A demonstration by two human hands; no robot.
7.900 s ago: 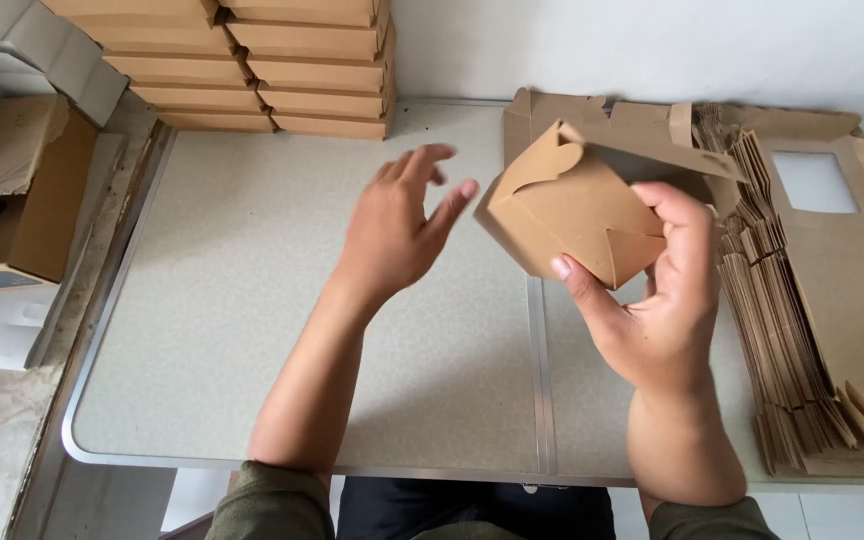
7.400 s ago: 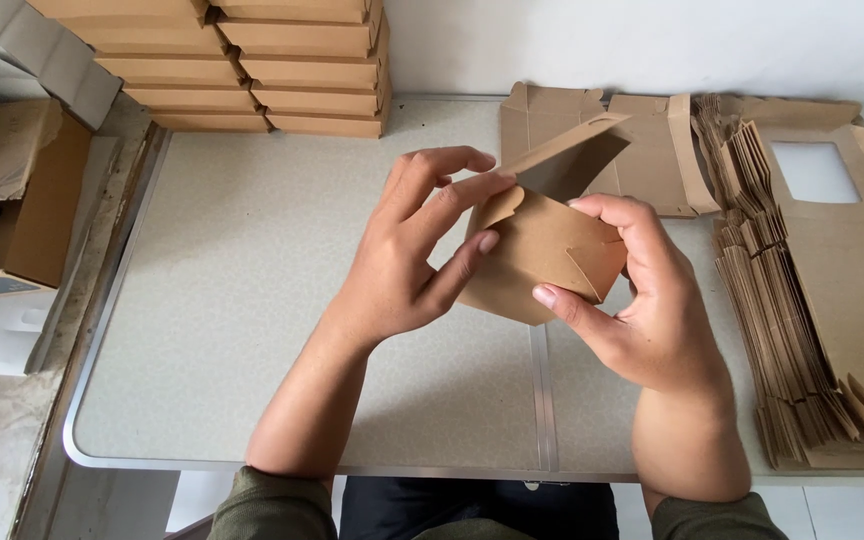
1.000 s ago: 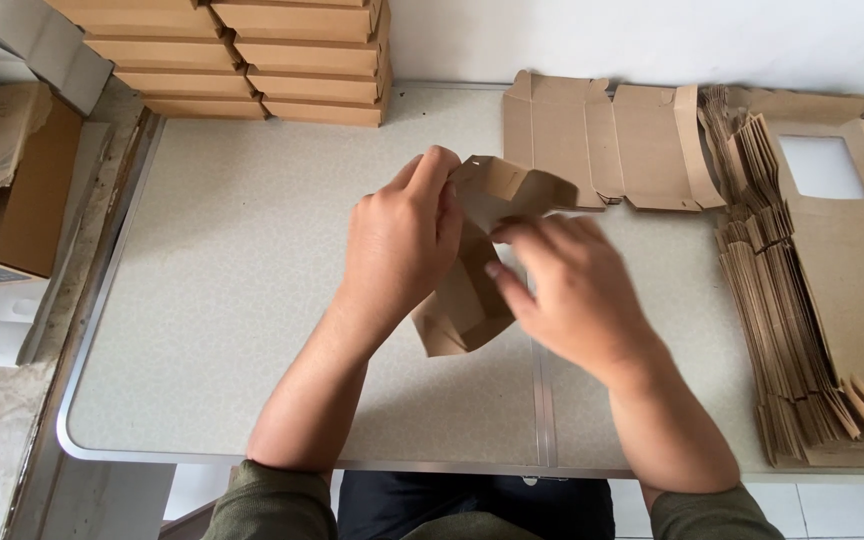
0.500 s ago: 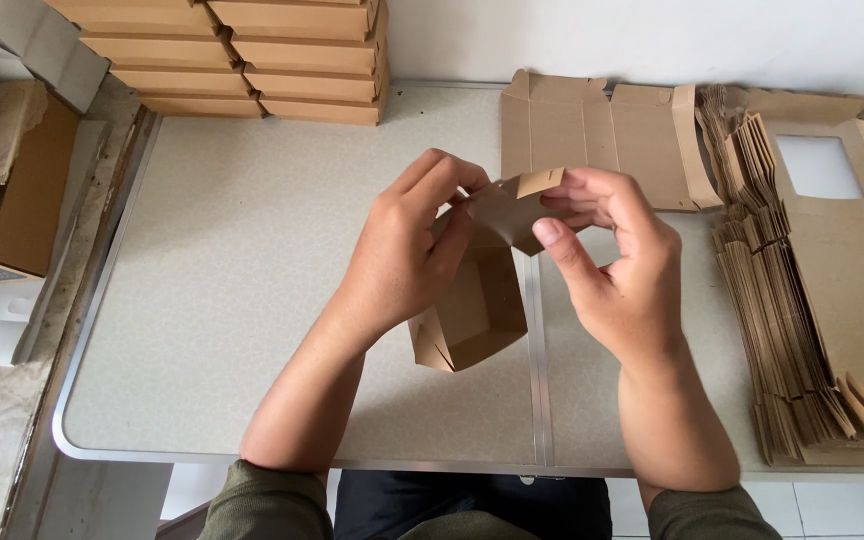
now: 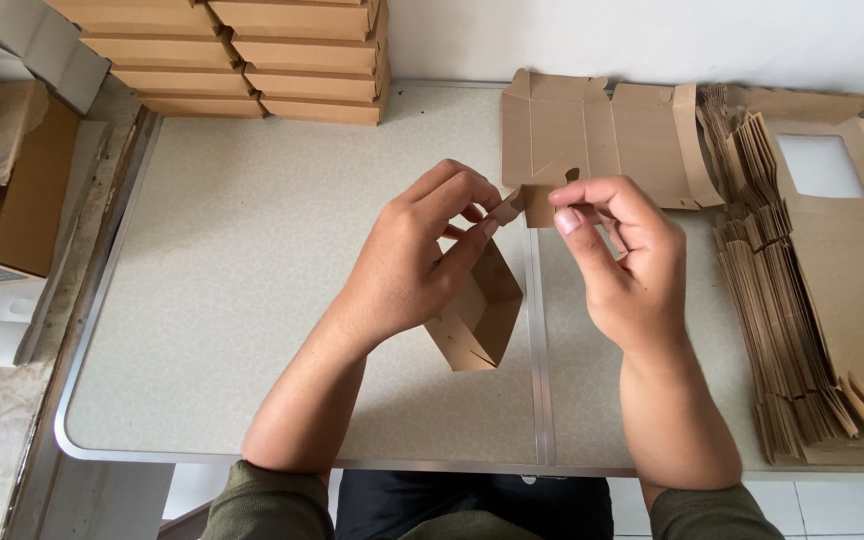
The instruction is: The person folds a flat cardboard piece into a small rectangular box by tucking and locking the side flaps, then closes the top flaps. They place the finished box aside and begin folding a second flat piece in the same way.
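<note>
Pinching a half-folded brown box (image 5: 482,310), both hands raised.

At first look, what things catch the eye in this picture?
In the middle, the left hand and right hand hold a half-folded brown cardboard box above the grey table. A pile of flat box blanks lies at the right; folded boxes are stacked top left.

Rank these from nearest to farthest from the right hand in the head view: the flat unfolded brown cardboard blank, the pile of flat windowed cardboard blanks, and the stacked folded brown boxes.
From the right hand:
1. Flat unfolded brown cardboard blank, just beyond the fingertips, at the table's far side.
2. Pile of flat windowed cardboard blanks, off to the right edge.
3. Stacked folded brown boxes, far left corner, past the left hand.
</note>
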